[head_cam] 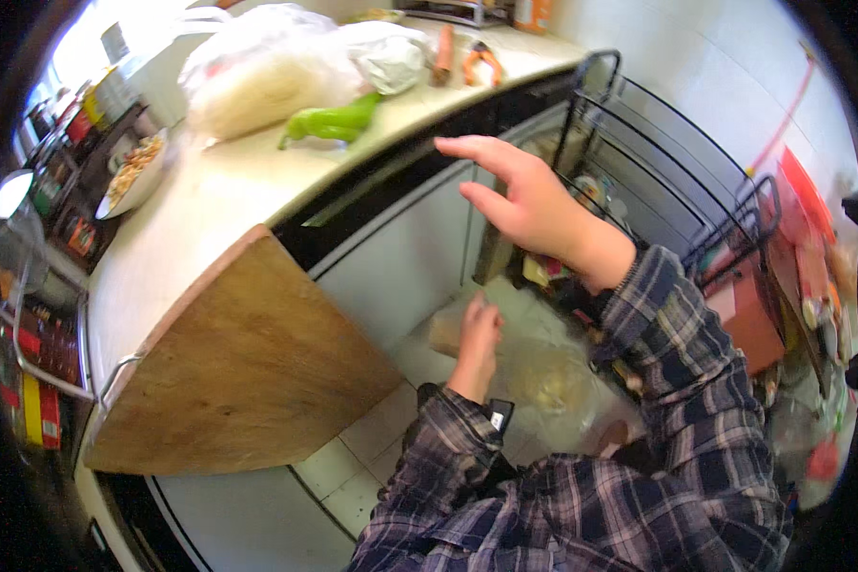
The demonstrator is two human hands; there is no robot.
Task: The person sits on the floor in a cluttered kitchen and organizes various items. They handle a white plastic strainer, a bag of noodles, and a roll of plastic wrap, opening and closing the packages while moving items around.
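Observation:
My right hand (pixel 536 193) is raised in front of the counter edge, its thumb and fingers apart with nothing between them. Lower down, my left hand (pixel 477 343) hangs over the floor with its fingers curled; blur hides whether it holds anything. Just beside it shows a blurred light-brown object (pixel 445 334). A wooden board (pixel 257 365) juts past the counter at the left. On the countertop (pixel 214 186) lie a green pepper (pixel 336 123), a large plastic bag with pale contents (pixel 257 93), a white plastic bag (pixel 390 53), a reddish-brown stick-like object (pixel 443 56) and an orange-handled tool (pixel 482 64).
A black wire rack (pixel 658 157) stands right of the counter. Clear plastic bags (pixel 554 379) lie on the floor near my left arm. A bowl of chopped food (pixel 134 175) sits by a shelf of jars at the left. Cardboard and red bags are at the far right.

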